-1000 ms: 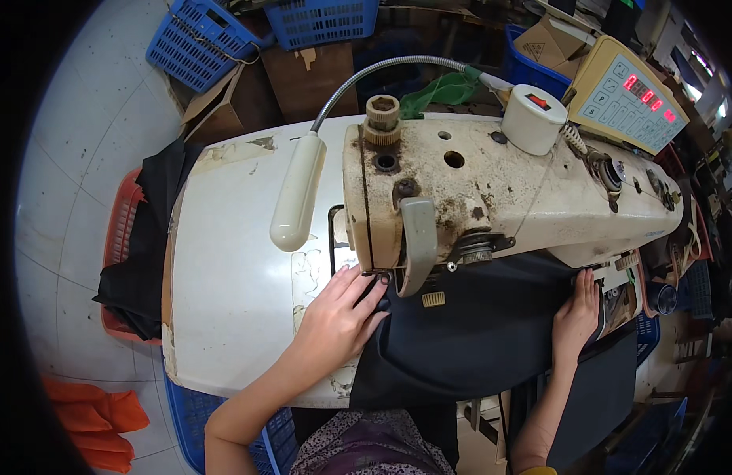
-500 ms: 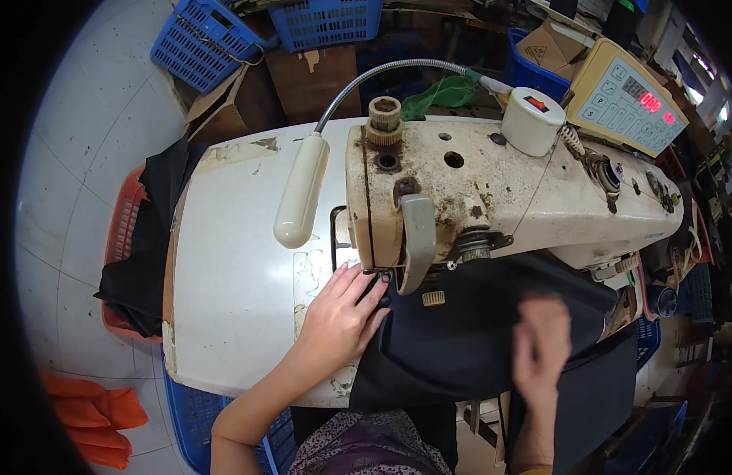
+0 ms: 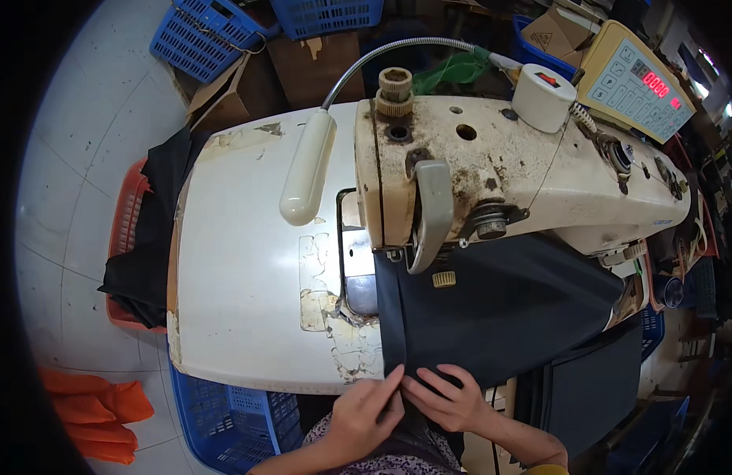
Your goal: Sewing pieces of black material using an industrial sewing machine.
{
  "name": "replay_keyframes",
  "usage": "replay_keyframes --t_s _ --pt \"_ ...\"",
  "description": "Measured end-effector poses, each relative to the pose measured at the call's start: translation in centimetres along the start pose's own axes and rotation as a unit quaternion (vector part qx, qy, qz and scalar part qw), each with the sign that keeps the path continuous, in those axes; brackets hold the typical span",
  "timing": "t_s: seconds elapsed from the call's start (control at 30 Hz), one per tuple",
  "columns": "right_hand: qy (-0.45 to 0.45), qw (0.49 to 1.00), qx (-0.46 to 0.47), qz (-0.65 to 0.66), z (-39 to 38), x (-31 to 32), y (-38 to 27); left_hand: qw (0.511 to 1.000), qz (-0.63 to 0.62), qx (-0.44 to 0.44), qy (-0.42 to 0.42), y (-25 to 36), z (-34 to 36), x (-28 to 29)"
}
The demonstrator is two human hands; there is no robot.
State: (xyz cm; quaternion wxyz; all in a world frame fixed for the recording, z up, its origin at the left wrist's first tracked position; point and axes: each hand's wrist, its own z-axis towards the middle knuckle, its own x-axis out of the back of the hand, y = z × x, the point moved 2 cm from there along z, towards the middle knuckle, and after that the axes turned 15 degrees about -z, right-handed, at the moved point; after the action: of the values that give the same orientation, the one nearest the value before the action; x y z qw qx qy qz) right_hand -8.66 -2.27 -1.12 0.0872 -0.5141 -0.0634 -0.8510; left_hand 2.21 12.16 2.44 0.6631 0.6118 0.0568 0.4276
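Note:
A sewing machine [image 3: 556, 202], cream and stained, stands on a worn white table [image 3: 231, 261]. Black fabric [image 3: 500, 301] lies under its head, a narrow folded strip along the left side. At the table's front edge my left hand [image 3: 367, 412] has its fingers closed on that folded edge, fingertips on the strip. Right beside it, my right hand [image 3: 446, 402] grips the same fabric with bent fingers near the fold. The metal needle plate [image 3: 358, 293] shows left of the fabric; the needle is hidden behind the head.
Blue baskets [image 3: 199, 36] and cardboard boxes stand behind the table. A control panel [image 3: 635, 83] sits at back right. A red basket [image 3: 127, 214] with black cloth is at left, a blue basket [image 3: 215, 412] below, orange cloth [image 3: 96, 412] on the floor, stacked dark pieces [image 3: 587, 388] at right.
Both hands have moved down to the fabric's near edge, the left from beside the presser area, the right from the far right. The fabric's left edge has straightened, exposing the needle plate.

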Motion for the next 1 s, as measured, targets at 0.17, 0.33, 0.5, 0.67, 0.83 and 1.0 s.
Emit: replay_keyframes --t_s 0.17,0.33,0.5,0.67,0.83,1.0 --pt "0.011 0.999 -0.014 0.045 0.2 1.2 -0.6 0.997 0.040 -0.014 -0.062 0.1 -0.6 0.5" --pt "0.010 0.998 -0.028 0.057 0.3 1.1 -0.7 0.994 0.052 -0.016 -0.099 -0.2 -0.5 0.5" --pt "0.009 0.997 -0.034 0.061 0.5 1.0 -0.6 0.982 0.126 -0.029 -0.137 -0.3 -0.4 0.2" --pt "0.014 0.997 -0.046 0.068 0.8 0.9 -0.3 0.979 0.164 -0.035 -0.117 0.1 0.1 -0.2" --pt "0.018 0.996 -0.060 0.065 1.6 0.8 0.6 0.975 0.197 -0.021 -0.105 0.1 1.4 -0.3" --pt "0.021 0.993 -0.082 0.081 2.7 0.2 1.8 0.974 0.208 -0.027 -0.080 -0.4 3.1 -0.3"
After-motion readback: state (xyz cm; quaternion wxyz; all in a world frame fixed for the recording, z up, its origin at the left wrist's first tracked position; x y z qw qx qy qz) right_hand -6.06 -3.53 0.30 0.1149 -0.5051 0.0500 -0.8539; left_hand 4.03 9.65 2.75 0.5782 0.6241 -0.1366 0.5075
